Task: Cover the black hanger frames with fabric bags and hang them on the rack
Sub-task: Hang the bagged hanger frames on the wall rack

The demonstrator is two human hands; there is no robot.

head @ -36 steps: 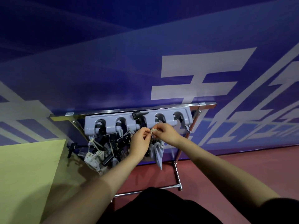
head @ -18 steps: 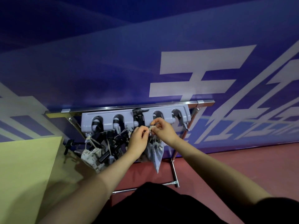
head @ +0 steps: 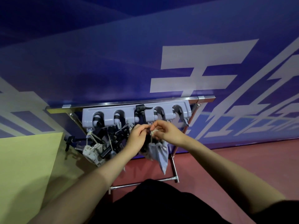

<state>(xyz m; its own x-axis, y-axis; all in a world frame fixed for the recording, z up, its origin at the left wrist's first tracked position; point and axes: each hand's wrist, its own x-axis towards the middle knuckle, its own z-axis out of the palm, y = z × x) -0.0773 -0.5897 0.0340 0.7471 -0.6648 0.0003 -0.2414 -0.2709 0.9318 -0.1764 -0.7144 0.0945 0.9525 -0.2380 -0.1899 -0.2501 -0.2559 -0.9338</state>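
Left hand: the left hand (head: pixel 137 137) is curled, thumb and forefinger pinched together at the neck of the grey fabric bag (head: pixel 159 151); what exactly lies between the fingertips is too small to tell, most likely the drawstring or the gathered cloth.

Right hand: the right hand (head: pixel 166 133) is also curled, its fingers (head: pixel 154 126) nipping the pale drawstring knot (head: pixel 152 132) at the bag's mouth. The two hands sit just beside each other, nearly touching.

Grey bag, handling: it hangs limp and tapers to a point below the hands, so I judge it light, soft and shapeless; it gives no firm hold on its body. The cord and gathered neck are the place to grip. The frame inside is hidden, presumably stiff.

Cord: thin, likely to slip under a loose pinch; a tight fingertip grip seems needed to loop it over a peg.

Patterned bag: a second patterned fabric bag (head: pixel 93 152) hangs by its own cords to the left, beside a tangle of black hanger frames (head: pixel 113 138) not yet covered.

Rack: the grey holder rail (head: pixel 161 118) with arched slots and small pegs sits just above the hands, fixed to a metal stand (head: pixel 174 165).

Farthest: blue printed wall (head: pixel 113 62) behind.
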